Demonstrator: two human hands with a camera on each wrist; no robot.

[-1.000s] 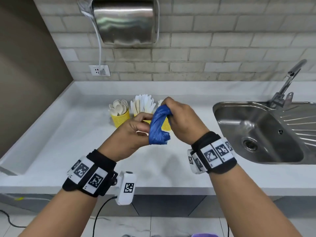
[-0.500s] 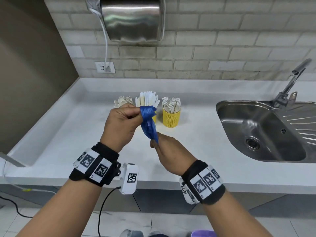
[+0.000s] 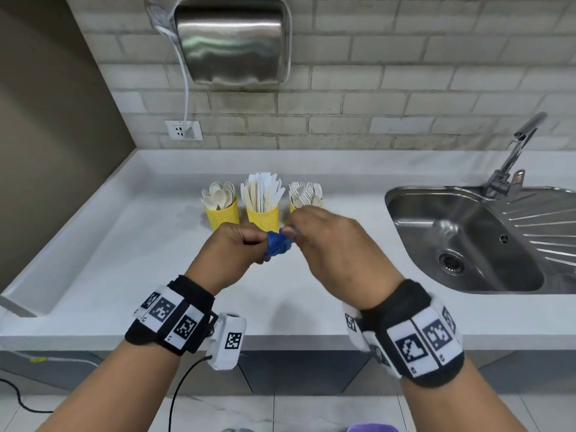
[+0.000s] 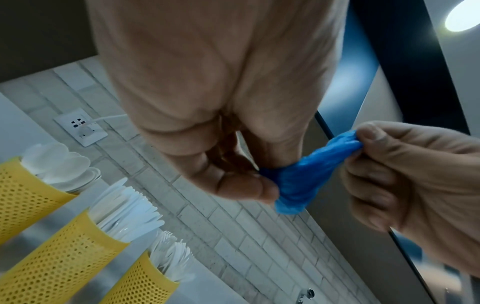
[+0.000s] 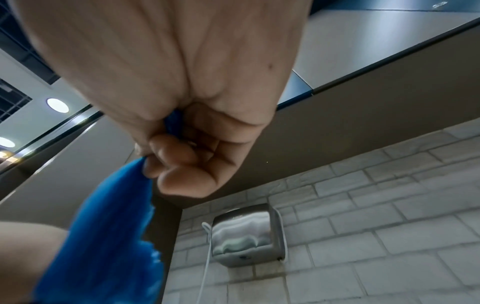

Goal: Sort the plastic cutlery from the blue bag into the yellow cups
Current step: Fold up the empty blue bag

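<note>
Three yellow cups point(image 3: 261, 218) (one blue bag point(image 3: 278, 247)).

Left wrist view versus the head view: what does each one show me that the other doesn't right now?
Only the left wrist view shows the thumb and fingers pinching one end of the twisted blue bag and a ceiling light. Only the head view shows the sink, faucet, hand dryer and both wristbands. Both show the left hand, right hand, three yellow cups of cutlery and the wall socket.
</note>
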